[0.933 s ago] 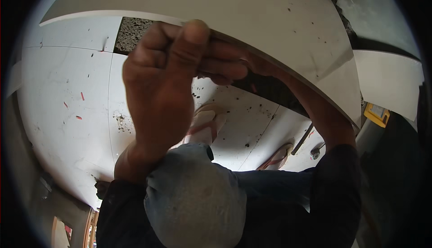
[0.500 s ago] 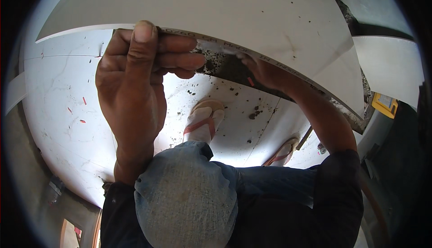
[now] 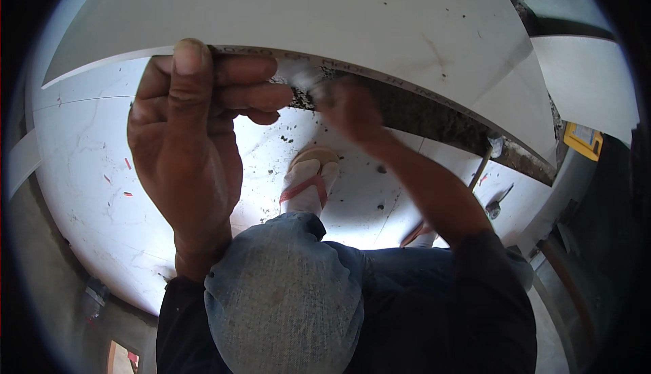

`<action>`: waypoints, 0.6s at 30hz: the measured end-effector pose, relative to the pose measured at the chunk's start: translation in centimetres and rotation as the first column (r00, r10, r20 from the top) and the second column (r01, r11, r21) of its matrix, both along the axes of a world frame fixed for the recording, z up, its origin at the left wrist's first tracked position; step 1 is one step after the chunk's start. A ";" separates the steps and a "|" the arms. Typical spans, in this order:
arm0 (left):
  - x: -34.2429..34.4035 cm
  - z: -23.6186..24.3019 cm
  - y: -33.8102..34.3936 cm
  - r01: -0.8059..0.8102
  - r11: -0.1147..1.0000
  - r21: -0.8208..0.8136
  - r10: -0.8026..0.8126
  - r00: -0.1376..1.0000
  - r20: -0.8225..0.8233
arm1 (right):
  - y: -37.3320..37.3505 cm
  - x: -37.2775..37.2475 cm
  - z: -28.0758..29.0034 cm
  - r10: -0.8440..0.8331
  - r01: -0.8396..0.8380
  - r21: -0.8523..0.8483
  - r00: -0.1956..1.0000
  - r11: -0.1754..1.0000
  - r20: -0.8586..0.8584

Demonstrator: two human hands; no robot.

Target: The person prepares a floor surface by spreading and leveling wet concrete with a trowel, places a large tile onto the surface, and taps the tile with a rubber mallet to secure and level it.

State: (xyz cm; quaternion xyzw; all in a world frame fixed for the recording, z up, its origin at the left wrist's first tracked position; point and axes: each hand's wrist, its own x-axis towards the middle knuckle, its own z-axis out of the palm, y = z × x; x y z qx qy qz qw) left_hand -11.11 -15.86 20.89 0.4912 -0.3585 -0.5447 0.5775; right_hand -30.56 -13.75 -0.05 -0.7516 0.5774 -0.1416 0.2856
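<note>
A large pale tile (image 3: 285,14) is tilted up across the top of the view. My left hand (image 3: 186,130) grips its near edge, thumb on top and fingers behind and below. Under the raised edge, my right hand (image 3: 352,109) is blurred by motion and looks closed. A pale, shiny smear (image 3: 302,74) at its fingers may be a held thing, but its kind cannot be made out. The hand is over a strip of dark, crumbly mortar bed (image 3: 434,116) between the tile and the laid floor.
White marbled floor tiles (image 3: 88,136) surround my sandalled foot (image 3: 308,181), with mortar crumbs and small red pieces (image 3: 127,164) scattered on them. A yellow object (image 3: 583,141) lies at the right beside another pale tile (image 3: 590,79). A small dark tool (image 3: 495,208) rests on the floor.
My right hand has swept left under the tile, toward my left hand. My left hand still grips the edge; it and the tile sit slightly lower and further left in view.
</note>
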 end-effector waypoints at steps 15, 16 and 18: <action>0.2 -0.6 -0.3 -0.019 1.000 0.006 0.020 1.000 -0.010 | 12.0 -24.8 6.9 0.660 -0.304 0.739 0.710 0.601 -0.245; 0.3 -0.5 -0.2 -0.012 1.000 0.002 0.012 1.000 -0.011 | 11.2 -23.9 5.9 0.748 -0.394 0.722 0.613 0.569 -0.254; 0.2 -0.5 -0.2 -0.028 1.000 0.000 0.028 1.000 0.002 | 8.6 -21.5 4.3 0.620 -0.438 0.476 0.703 0.763 -0.348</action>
